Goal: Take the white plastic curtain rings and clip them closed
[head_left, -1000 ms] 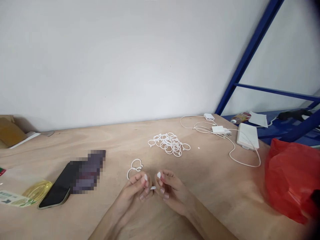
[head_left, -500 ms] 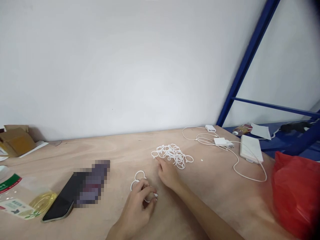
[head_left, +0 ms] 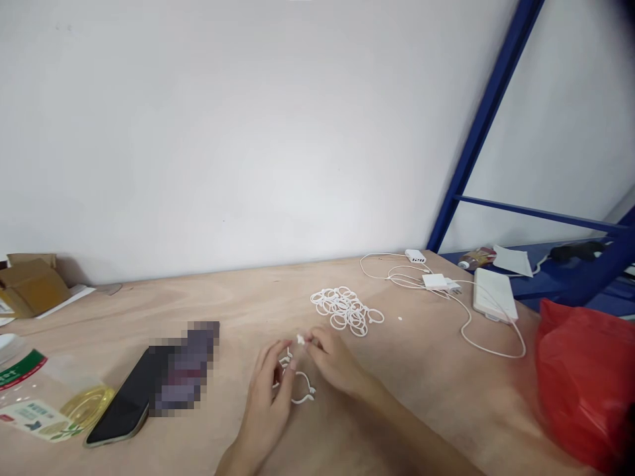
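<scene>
Near the front middle of the table, my left hand (head_left: 270, 383) is curled around a few white plastic rings with small clasp ends. One open ring (head_left: 311, 391) of that group sticks out below its thumb, and others are partly hidden by the fingers. To its right, my right hand (head_left: 330, 357) pinches another white ring (head_left: 300, 339) by its clasp end; most of this ring is hidden or too small to make out. Beyond both hands, a pile of similar white rings (head_left: 347, 311) lies on the wooden table (head_left: 238, 297).
On the left are a clear jar (head_left: 24, 390), a phone (head_left: 124, 396), a blurred-out item (head_left: 186, 370) and a cardboard box (head_left: 34, 284). White cables with a charger (head_left: 435, 281), a white power bank (head_left: 495, 294) and a red bag (head_left: 585, 377) occupy the right. A blue metal frame (head_left: 486, 125) stands behind.
My right hand has drawn back from the pile toward my left hand, bringing a white ring. My left hand has turned and its fingers have shifted on the rings near it.
</scene>
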Action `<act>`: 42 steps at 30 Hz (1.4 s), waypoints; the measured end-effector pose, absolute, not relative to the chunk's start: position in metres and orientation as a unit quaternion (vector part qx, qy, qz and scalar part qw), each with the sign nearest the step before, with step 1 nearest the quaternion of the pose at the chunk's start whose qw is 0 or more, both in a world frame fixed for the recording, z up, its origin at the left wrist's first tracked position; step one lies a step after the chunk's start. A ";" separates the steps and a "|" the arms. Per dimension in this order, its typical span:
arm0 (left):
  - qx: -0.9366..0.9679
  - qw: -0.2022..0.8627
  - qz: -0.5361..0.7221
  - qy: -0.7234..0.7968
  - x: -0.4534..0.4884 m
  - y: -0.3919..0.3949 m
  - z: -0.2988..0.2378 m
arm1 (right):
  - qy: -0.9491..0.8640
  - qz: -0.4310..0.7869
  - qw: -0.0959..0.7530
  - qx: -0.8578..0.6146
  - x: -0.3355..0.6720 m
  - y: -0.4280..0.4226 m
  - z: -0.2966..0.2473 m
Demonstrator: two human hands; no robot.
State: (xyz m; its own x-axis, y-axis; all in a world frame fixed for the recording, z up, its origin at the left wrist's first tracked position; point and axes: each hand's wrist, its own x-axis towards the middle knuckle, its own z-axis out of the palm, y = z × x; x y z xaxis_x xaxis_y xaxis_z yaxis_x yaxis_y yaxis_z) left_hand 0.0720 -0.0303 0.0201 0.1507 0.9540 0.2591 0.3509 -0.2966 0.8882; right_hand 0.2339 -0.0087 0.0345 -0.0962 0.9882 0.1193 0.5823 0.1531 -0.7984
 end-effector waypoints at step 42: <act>0.754 0.351 0.329 0.446 0.077 -0.035 0.019 | -0.598 0.206 0.458 -0.625 0.265 -0.022 0.014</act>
State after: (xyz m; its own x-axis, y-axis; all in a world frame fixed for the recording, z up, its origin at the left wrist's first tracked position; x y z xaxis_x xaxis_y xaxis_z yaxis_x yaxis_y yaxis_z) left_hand 0.0767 -0.0352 0.0185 0.3847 0.9046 0.1834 0.4424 -0.3551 0.8235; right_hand 0.2651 -0.0217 0.0142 0.2009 0.9357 0.2902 0.5581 0.1341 -0.8189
